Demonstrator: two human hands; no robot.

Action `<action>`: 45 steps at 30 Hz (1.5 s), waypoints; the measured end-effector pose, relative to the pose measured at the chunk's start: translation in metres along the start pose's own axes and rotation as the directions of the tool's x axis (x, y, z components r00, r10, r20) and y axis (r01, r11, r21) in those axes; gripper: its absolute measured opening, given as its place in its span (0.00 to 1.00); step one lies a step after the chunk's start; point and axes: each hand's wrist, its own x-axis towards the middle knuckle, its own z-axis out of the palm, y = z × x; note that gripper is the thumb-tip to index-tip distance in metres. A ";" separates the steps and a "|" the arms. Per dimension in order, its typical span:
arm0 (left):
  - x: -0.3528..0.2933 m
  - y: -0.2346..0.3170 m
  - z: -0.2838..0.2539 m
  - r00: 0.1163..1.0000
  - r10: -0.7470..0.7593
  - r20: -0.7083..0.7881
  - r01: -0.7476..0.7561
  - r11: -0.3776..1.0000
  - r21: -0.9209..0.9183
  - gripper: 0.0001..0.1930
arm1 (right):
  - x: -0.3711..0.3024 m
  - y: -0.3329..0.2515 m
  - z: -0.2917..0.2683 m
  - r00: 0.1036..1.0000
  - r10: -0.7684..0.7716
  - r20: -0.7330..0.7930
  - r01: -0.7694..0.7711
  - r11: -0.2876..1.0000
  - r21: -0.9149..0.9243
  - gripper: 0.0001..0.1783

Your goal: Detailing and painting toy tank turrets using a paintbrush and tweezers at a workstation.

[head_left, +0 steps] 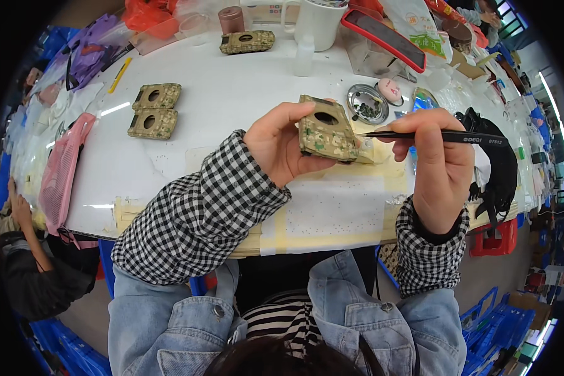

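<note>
Your left hand (276, 147) held a camouflage shell (326, 135) up over the white bench (232, 94), its grip closed round the shell's left edge, thumb underneath and fingers curled over the top. The shell was tilted, its face with the oval hole turned toward you. Your right hand (442, 166) pinched black tweezers (432, 135) between thumb and fingers, that grip shut firmly on the shaft, with the long end running out to your right. The tweezer tip pointed left and met the shell's right edge, where a small pale piece (366, 150) sat; you could not tell from this view whether the tip actually clasped it. Under both hands lay a white sheet (332, 213) taped down with yellowish strips. Two more shells (155, 110) lay side by side, touching, well off to your left on the bench, and a third (247, 42) rested at the far edge near a brown can (231, 19) and a white mug (319, 22). A round metal dish (367, 103) of small dark parts stood just beyond the held shell, with a pink oval thing (390, 89) beside it. A pink mesh bag (62, 169) hung over the bench's left edge.
</note>
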 end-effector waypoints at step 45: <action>0.000 -0.001 0.002 0.998 -0.024 -0.056 0.025 0.999 0.020 0.26 | 0.009 0.014 0.009 0.985 0.119 0.127 -0.139 0.978 0.156 0.13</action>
